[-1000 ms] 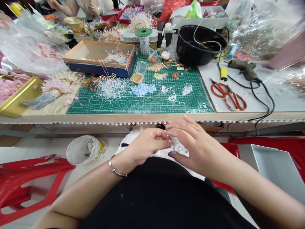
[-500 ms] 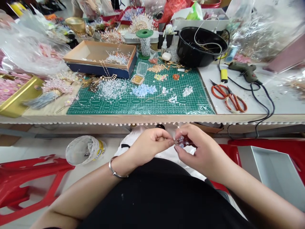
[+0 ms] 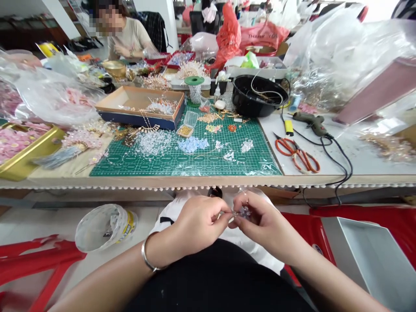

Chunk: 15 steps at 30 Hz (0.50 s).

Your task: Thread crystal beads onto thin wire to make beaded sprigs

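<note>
Over my lap, below the table edge, my left hand [image 3: 206, 219] and my right hand [image 3: 256, 219] meet fingertip to fingertip. Between them is a small beaded ornament [image 3: 244, 212] with clear and pale bluish beads; its finer parts are too small to make out. The left thumb and forefinger pinch its left end. My right fingers curl round its beaded part and partly hide it. On the green cutting mat [image 3: 182, 169] beyond lie clear beads [image 3: 152, 143], pale blue flower pieces [image 3: 193, 144] and a small box of gold beads [image 3: 185, 131].
Orange-handled scissors [image 3: 297, 154] and a glue gun [image 3: 312, 123] with its cable lie to the right. Behind the mat stand a cardboard box [image 3: 136, 102], a wire spool [image 3: 194, 89] and a black basin [image 3: 260, 97]. A white bucket [image 3: 100, 229] is on the floor. Across the table sits a person [image 3: 133, 39].
The view has tilted up, bringing the person across the table into sight. My right fingers have closed in on the ornament, with the thumb nearer my left fingertips.
</note>
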### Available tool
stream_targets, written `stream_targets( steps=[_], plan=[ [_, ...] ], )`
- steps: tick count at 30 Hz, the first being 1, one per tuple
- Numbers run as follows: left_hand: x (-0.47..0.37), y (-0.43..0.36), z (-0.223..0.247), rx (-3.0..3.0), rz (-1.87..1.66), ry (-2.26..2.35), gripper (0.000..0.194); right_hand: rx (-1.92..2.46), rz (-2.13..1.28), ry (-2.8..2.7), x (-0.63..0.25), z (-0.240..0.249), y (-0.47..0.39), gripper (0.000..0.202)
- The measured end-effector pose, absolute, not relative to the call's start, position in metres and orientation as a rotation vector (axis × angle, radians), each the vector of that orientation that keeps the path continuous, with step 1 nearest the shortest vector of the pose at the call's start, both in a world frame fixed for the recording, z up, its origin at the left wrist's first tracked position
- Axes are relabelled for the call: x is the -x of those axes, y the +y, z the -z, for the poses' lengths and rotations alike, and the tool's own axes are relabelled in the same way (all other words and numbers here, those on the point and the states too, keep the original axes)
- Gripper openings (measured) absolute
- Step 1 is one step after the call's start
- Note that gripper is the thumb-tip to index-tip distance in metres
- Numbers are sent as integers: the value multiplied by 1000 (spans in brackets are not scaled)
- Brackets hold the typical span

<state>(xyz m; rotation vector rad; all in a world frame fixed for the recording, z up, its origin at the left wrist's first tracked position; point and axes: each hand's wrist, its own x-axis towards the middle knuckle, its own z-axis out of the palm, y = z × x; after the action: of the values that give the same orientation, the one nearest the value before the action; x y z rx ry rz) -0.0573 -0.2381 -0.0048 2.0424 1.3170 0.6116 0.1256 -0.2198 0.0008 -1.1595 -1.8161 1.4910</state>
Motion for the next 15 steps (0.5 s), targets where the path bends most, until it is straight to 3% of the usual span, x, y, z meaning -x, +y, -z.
stream_targets(
  steps=[4, 8, 15],
  plan=[
    [61, -222, 2, -2349, -633, 1305, 21, 1175, -1263, -1895, -131, -3, -203, 12],
    [63, -176, 0, -2192, -721, 1557, 21, 1268, -911, -1872, -143, -7, -185, 37],
    [54, -96, 22, -2202, -784, 1786, 20, 1493, -803, -1714, -207, 15, -183, 34]
  ],
)
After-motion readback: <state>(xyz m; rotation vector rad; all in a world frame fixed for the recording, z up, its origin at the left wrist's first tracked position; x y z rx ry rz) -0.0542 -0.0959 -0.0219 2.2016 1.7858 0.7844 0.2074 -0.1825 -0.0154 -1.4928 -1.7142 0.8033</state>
